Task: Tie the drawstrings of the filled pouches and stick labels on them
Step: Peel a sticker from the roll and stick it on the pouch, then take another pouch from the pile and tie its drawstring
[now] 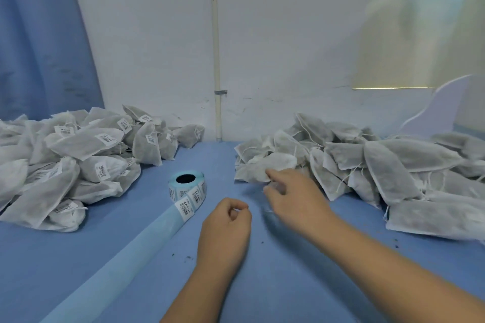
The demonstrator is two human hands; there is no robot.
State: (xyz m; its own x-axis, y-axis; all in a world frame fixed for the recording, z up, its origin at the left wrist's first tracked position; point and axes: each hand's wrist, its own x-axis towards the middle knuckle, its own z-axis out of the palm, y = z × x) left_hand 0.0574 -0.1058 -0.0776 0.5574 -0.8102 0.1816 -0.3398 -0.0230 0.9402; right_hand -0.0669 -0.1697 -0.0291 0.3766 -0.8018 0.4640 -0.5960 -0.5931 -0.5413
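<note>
Left hand (227, 220): resting on the blue table (288, 283), fingers clenched against the thumb, nothing visible in them. Right hand (291, 191): just beyond, stretched to the near edge of the right pile, fingertips at a pouch (265, 168); motion blur leaves it unclear whether they have hold of it. Backing strip (118, 265): pale blue, running from the lower left up to the roll. Label roll (187, 186): lying flat left of the hands, barcoded labels showing on its side and tail. Labelled pouches (78, 155): heap at the left, drawstrings tied. Unlabelled pouches (380, 165): heap at the right, loose strings trailing. Behind: white wall (288, 47) with a vertical pipe (216, 60); blue curtain (39, 34) at the far left.
</note>
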